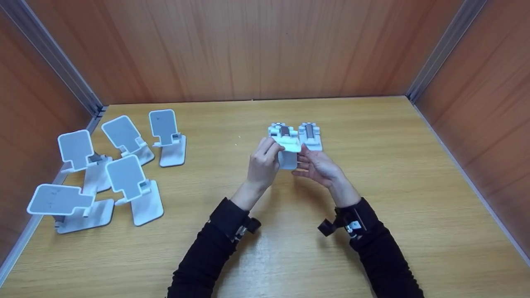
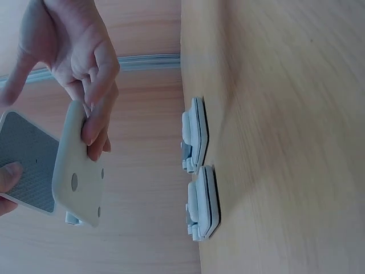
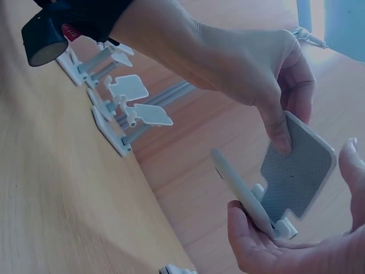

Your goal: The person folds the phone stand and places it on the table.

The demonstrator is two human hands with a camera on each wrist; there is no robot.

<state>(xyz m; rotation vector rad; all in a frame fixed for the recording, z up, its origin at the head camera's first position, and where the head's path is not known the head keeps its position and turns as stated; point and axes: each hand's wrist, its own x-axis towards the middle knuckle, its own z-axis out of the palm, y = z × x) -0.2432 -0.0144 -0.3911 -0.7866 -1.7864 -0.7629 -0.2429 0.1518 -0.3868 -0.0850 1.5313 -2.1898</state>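
A white folding phone stand [image 1: 288, 161] is held up over the table between both hands, partly unfolded. My left hand [image 1: 261, 163] pinches the free edge of its grey-padded plate [image 3: 299, 171], with the thumb lying on the pad. The base [image 2: 80, 171], showing its round feet in the left wrist view, is gripped along one edge by my right hand [image 1: 321, 167], fingers on its underside. Just beyond the hands, two folded phone stands lie side by side on the table: the right one [image 1: 310, 134] in plain sight, the left one [image 2: 195, 134] partly covered in the head view.
Several unfolded phone stands [image 1: 132, 178] stand at the left of the wooden table [image 1: 414, 198], close to the left wall [image 1: 37, 103]. Wood panels [image 1: 256, 49] enclose the back and both sides, with metal strips at the corners.
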